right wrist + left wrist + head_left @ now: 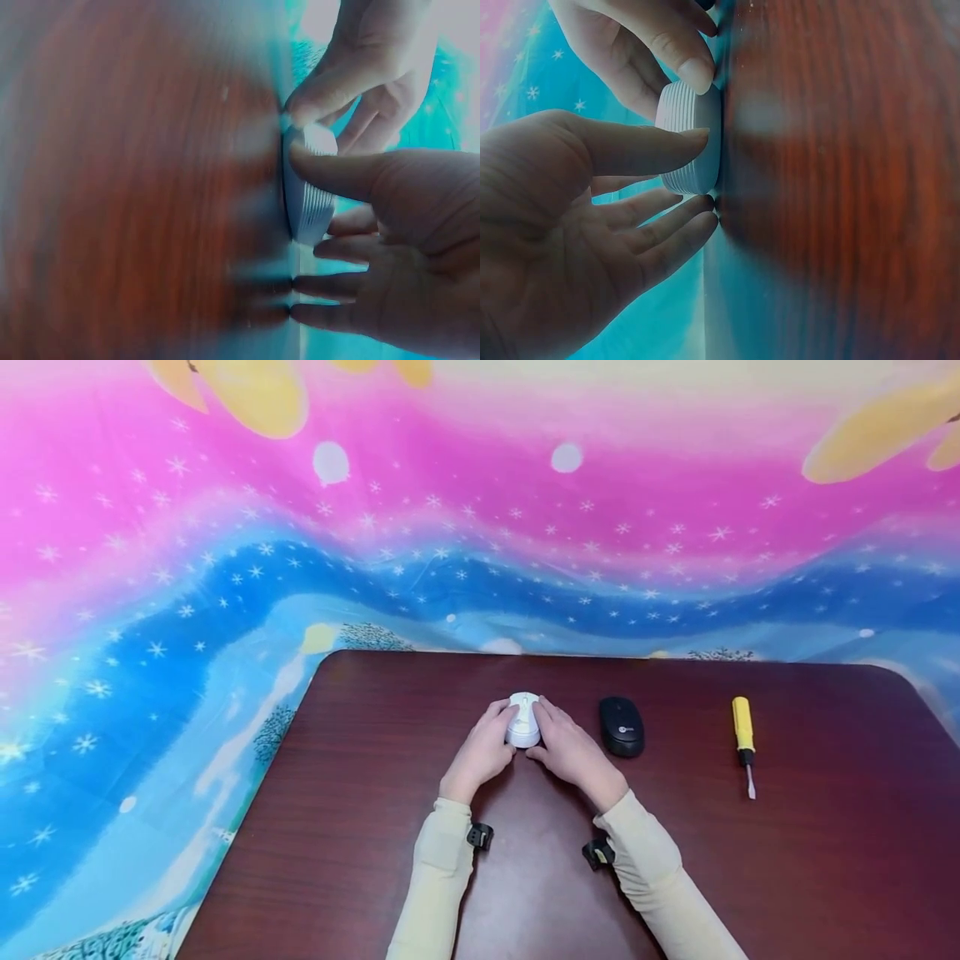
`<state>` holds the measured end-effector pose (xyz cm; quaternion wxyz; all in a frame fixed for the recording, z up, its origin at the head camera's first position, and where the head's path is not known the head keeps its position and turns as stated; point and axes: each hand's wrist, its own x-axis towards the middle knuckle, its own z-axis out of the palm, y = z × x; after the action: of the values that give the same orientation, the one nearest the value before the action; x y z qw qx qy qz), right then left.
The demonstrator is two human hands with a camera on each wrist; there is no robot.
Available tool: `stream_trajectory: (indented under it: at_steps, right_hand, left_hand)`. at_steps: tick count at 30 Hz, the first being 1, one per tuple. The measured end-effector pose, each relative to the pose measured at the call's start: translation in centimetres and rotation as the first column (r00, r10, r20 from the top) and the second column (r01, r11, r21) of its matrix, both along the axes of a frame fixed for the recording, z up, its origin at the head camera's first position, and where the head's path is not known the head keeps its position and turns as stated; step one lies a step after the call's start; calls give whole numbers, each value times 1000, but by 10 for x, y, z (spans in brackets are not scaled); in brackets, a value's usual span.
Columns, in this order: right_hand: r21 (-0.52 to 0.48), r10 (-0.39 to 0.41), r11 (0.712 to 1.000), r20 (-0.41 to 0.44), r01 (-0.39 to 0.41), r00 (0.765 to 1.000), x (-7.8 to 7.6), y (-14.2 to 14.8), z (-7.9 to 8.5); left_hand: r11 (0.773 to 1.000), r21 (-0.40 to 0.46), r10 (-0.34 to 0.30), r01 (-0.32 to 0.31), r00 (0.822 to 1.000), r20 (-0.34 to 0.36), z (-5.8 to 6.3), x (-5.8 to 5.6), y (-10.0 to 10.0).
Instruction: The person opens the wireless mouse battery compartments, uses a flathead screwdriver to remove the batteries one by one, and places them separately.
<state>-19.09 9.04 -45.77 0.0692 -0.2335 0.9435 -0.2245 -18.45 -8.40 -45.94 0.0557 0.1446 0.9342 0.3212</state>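
A white computer mouse (524,737) sits on the dark wooden table, between both hands. My left hand (482,755) grips its left side, and my right hand (572,750) holds the right side. In the left wrist view, the left thumb lies against the near end of the mouse (707,166), whose side is ribbed. The right wrist view has the right thumb on that same end of the mouse (304,217), with the fingers reaching along the far side. A black mouse (622,727) lies just right of the right hand, untouched.
A screwdriver (742,735) with a yellow handle lies farther right, its tip toward the near side. The table (337,793) has rounded far corners. Behind it hangs a colourful printed cloth (465,518). Each sleeve has a small black device at the wrist.
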Motion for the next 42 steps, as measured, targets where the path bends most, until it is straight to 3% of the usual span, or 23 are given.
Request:
stream_trajectory:
  at_steps: [19, 26, 31, 38, 42]
  right_hand:
    - [20, -5, 1000, -66, 6, 998, 4, -2, 0]
    - [77, 6, 997, -108, 2, 994, 4, 1, 2]
    - [-11, 20, 1000, -111, -21, 994, 3, 5, 6]
    - [-175, 25, 983, -129, -47, 991, -1, 4, 15]
    - [-199, -11, 980, -123, -14, 992, 2, 4, 27]
  left_hand:
    - [997, -72, -16, 12, 999, -50, 4, 4, 7]
    - [997, -73, -23, 17, 997, -78, 7, 5, 5]
    - [998, -61, -6, -1, 993, -121, 8, 5, 3]
    - [999, -27, 37, -45, 969, -245, 10, 5, 2]
    - [999, 31, 49, -43, 971, -233, 16, 6, -1]
